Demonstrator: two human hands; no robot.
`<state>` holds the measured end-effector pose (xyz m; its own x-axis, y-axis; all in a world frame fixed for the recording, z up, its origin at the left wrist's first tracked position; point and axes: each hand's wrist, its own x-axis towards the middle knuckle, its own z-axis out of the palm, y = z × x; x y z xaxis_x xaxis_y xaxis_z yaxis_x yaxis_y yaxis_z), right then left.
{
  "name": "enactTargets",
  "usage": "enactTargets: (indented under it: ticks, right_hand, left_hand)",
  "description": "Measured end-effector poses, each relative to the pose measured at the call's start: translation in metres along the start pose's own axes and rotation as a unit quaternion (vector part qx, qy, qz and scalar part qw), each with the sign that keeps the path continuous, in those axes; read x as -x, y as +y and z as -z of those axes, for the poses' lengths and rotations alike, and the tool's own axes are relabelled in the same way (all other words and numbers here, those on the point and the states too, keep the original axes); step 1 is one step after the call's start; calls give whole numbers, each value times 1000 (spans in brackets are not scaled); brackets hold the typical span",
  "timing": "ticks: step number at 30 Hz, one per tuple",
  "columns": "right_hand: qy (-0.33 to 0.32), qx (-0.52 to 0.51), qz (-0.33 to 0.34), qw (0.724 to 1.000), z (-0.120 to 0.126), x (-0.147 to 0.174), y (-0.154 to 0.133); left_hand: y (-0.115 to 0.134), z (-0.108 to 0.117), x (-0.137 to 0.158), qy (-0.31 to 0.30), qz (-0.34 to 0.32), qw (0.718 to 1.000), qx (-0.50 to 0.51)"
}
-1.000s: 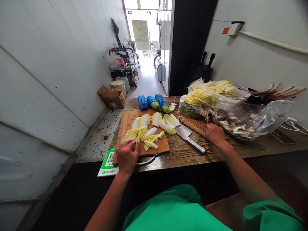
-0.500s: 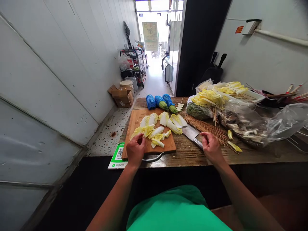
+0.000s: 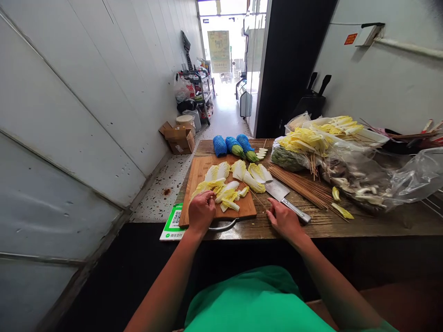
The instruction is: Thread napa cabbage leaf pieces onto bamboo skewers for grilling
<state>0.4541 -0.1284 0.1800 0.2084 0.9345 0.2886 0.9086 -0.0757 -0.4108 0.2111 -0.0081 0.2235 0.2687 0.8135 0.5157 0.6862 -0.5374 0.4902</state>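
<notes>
Fingers of the left hand (image 3: 201, 212): curled in, thumb and index drawn close together, right at the near-left edge of the leaves; whether they pinch one, I cannot tell!
Fingers of the right hand (image 3: 285, 221): half bent, pointing forward and toward the board; a thin stick may sit at their tips, but I cannot tell for certain.
Left forearm: rising from the lower left, slanting inward, back of the hand uppermost, over the near part of the board.
Right forearm: angling in from the lower right, hand low over the table (image 3: 249, 232), just beside the cleaver handle and well apart from the left hand.
Cabbage leaves (image 3: 218, 172): there they are, spread over the chopping board (image 3: 200, 167), some reaching past its right edge.
Cleaver (image 3: 277, 189): lying flat right of the board, handle toward the person.
Skewers (image 3: 301, 186): bundled on the table beyond the cleaver, two small yellow leaf pieces (image 3: 342, 211) near their closer ends.
</notes>
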Motion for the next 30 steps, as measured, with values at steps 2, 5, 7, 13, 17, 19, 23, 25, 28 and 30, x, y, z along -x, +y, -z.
enactTargets:
  ticks: [2,5,7,13,17,19,23,25,28,30]
  right_hand:
    - [-2,27,4,1000,-5,-6,-5]
    - [11,15,22,1000,-10,-11,-8]
    - [28,-15,25,999,-10,-10,-7]
    - [86,-138,-24,986,-1,7,8]
    - [86,-198,-50,975,6,17,13]
    - [89,-230,-57,968,8,21,14]
    - [84,-282,-70,953,9,24,11]
    - [70,-292,-69,951,9,24,8]
    - [53,-296,-65,951,8,23,1]
    - [48,-296,-68,952,7,21,-3]
  left_hand:
    - [7,-1,-7,-21,-6,1000,-8]
    - [24,-8,-31,-104,-16,993,-59]
    - [39,-17,-51,-175,-7,976,-129]
    - [68,-49,-96,-302,61,934,-182]
    - [70,-53,-111,-320,74,935,-132]
    - [69,-47,-118,-323,74,940,-87]
    - [65,-27,-125,-311,73,946,49]
    - [61,-19,-125,-275,97,931,221]
    - [56,-14,-118,-189,132,880,416]
    - [52,-13,-109,-141,147,883,423]
